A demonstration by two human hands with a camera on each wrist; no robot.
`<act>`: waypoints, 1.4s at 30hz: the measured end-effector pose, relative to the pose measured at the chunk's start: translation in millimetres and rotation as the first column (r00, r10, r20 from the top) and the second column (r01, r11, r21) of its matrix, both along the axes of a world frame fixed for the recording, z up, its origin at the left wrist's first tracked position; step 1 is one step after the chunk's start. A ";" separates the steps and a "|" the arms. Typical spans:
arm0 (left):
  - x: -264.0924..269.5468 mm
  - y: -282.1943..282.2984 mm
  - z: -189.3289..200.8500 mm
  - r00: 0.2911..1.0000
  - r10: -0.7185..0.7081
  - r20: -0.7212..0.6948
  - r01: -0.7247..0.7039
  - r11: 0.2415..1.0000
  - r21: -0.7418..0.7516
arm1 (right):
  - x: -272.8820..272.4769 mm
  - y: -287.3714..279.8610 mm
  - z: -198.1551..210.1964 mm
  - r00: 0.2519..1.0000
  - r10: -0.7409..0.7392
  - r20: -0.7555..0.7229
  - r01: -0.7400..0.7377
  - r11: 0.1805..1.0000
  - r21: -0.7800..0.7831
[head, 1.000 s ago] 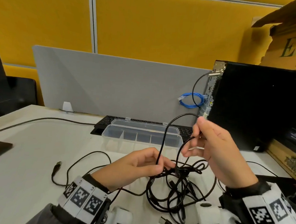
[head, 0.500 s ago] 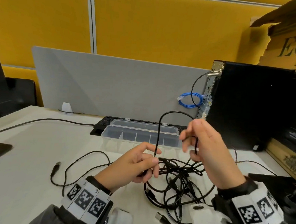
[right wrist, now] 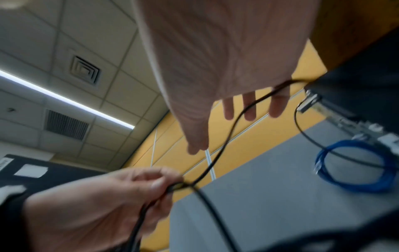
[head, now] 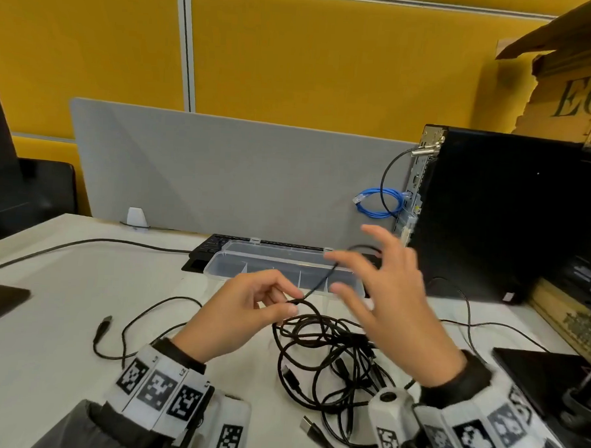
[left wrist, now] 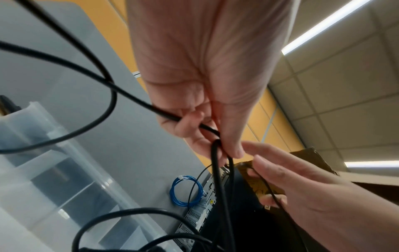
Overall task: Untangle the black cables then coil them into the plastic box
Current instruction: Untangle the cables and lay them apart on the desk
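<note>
A tangle of black cables [head: 331, 356] lies on the white table in front of me. My left hand [head: 291, 306] pinches one strand between thumb and forefinger just above the tangle; the left wrist view shows the same pinch [left wrist: 215, 141]. From there the strand [head: 322, 280] rises to my right hand [head: 353, 271], whose fingers are spread and straight. In the right wrist view the strand [right wrist: 235, 122] crosses those fingers [right wrist: 250, 112] without being gripped. The clear plastic box [head: 285, 267], divided into compartments with its lid open, stands just behind both hands.
A black computer tower [head: 493, 213] stands at the right with a blue cable coil [head: 379, 204] at its back. A keyboard [head: 210, 246] lies behind the box, before a grey divider [head: 221, 172]. Loose USB plugs [head: 105, 323] [head: 311, 426] trail off the tangle.
My right hand has let go of the cable loop it pinched and spread its fingers. The raised loop has dropped lower. My left hand keeps its pinch.
</note>
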State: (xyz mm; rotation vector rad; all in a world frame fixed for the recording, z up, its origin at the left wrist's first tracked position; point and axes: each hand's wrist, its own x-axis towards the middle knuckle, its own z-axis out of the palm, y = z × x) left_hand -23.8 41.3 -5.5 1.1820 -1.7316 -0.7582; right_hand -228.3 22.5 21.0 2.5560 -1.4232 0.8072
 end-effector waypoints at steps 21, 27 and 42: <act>79.8 33.1 121.8 0.683 0.052 -0.728 -0.405 0.857 -0.319 | -21.6 -51.6 -10.4 0.985 0.106 -0.138 -0.005 0.812 0.584; 113.3 10.2 90.2 0.593 0.475 -0.650 -0.720 0.674 -0.165 | -22.6 -58.9 -12.4 0.979 0.014 -0.202 0.101 0.830 0.548; 106.5 5.4 -39.0 0.339 -0.167 0.926 -0.547 0.766 0.338 | -10.9 -32.3 -2.1 0.948 0.130 -0.292 0.041 0.858 0.512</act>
